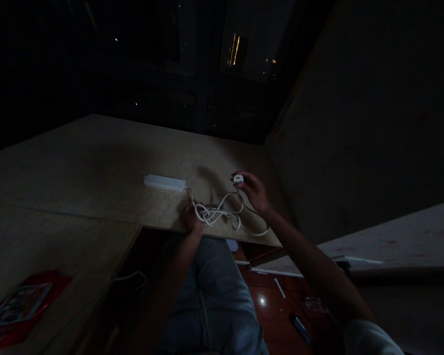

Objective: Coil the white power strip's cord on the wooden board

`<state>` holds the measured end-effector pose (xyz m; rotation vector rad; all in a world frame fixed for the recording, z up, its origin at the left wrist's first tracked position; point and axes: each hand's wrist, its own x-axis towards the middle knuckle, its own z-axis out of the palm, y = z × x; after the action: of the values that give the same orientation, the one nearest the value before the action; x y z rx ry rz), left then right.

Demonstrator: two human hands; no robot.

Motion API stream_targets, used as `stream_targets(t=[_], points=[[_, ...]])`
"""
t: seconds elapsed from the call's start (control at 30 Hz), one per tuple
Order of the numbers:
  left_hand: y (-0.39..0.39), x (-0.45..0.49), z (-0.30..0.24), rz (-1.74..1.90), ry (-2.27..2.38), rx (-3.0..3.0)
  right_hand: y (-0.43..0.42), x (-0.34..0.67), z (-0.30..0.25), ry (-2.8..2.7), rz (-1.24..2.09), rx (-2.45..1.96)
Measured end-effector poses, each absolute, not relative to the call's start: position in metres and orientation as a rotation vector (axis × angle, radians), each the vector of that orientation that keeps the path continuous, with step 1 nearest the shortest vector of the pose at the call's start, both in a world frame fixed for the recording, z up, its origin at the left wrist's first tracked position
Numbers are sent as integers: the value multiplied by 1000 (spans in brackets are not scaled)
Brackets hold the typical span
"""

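Note:
A white power strip (pixel 165 183) lies on the table, and its white cord (pixel 220 213) runs from the right end into a loose tangle near the table's front edge. My right hand (pixel 255 190) is closed on the plug (pixel 238 178) at the cord's end, lifted a little above the tabletop. At the left side of the tangle, my left hand (pixel 191 218) has its fingers curled at the cord loops. Its fingertips are partly hidden and dim.
The pale tabletop (pixel 107 148) meets a dark window behind and a wall on the right. A red packet (pixel 22 308) lies on the table at lower left. On the reddish floor (pixel 261 286) are a white strip (pixel 279 288) and a dark object (pixel 301 328).

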<state>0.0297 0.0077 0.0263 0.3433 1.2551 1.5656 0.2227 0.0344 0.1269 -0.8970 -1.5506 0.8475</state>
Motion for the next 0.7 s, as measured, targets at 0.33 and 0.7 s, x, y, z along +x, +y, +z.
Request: stream_targets(t=[0.33, 0.7], points=[[19, 15, 38, 1541, 1296, 319, 50, 292, 193, -858, 717, -710], [31, -16, 44, 1514, 1121, 352, 45, 355, 157, -605, 626, -735]])
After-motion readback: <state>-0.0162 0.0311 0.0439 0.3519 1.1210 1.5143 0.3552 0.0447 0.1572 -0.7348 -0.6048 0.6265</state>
